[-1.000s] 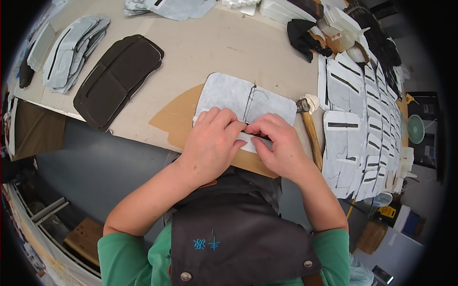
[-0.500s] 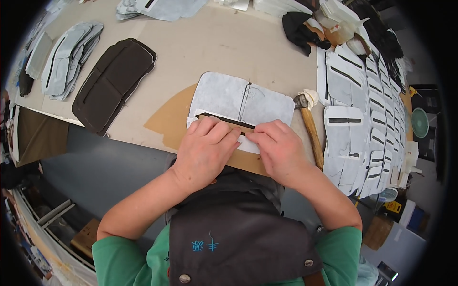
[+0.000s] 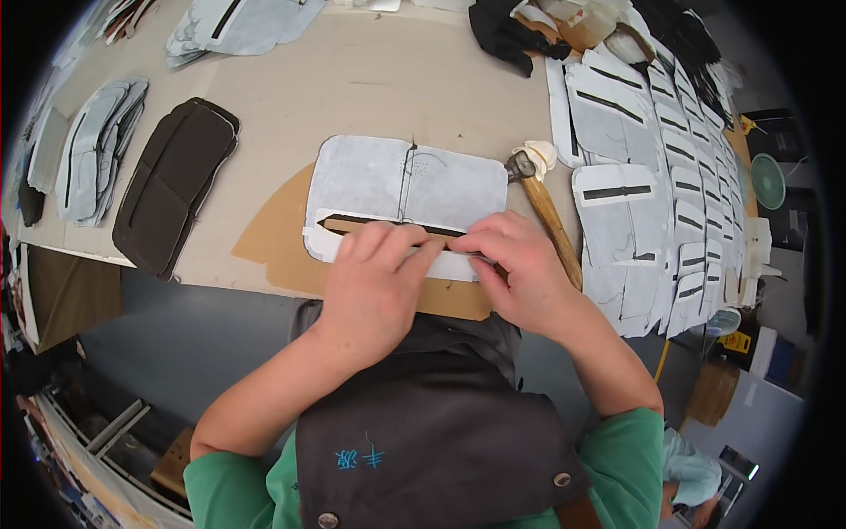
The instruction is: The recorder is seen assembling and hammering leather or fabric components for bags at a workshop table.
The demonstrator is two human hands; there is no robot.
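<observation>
A grey-white backed fabric panel (image 3: 361,176) with a stitched centre seam lies flat in front of me. Along its near side runs a dark slot (image 3: 401,226) in a white band, with a narrow tan strip (image 3: 342,226) lying in it. My left hand (image 3: 374,278) is closed over that strip, bent fingertips pressed on it. Beside it, my right hand (image 3: 522,264) pinches at the right end of the strip, thumb tucked below the fingers. The fingers hide what lies exactly between them. Under the panel is a brown cardboard sheet (image 3: 273,238).
A wooden-handled hammer (image 3: 551,220) lies right of the panel, close to my right hand. Overlapping slotted panels (image 3: 617,212) cover the right side. A dark brown panel (image 3: 172,185) and a stack of grey panels (image 3: 99,150) lie left. A black cloth (image 3: 502,35) lies at the back.
The view has shifted, so the table's things sit further left. My left fingers have drawn back a little, baring more of the tan strip; both hands stay on it.
</observation>
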